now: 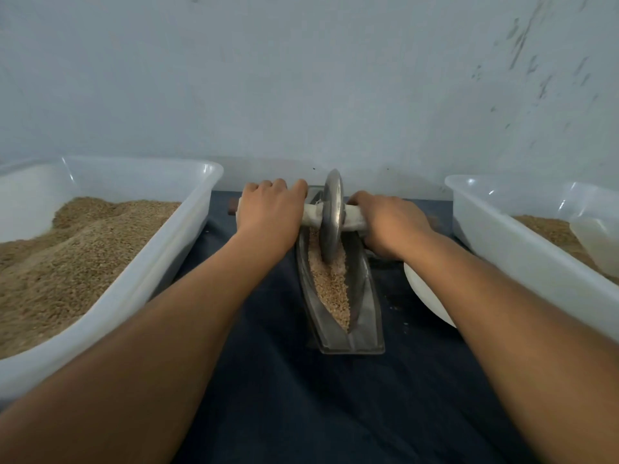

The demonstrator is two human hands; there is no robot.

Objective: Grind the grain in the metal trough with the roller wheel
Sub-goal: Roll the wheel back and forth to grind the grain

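Note:
A boat-shaped metal trough [368,309] lies lengthwise on a dark cloth, with pale brown grain [331,286] along its groove. A grey metal roller wheel [331,216] stands upright in the groove, toward the far half of the trough, its lower rim in the grain. A cloth-wrapped axle handle [355,217] runs through the wheel. My left hand [269,212] grips the handle's left end. My right hand [390,222] grips the right end. Both handle ends are hidden under my fingers.
A big translucent plastic tub [160,262] of brown grain stands at the left. A second tub [522,259] with grain and a pale scoop [593,239] stands at the right. A white bowl [425,293] lies partly under my right forearm. A wall rises just behind the trough.

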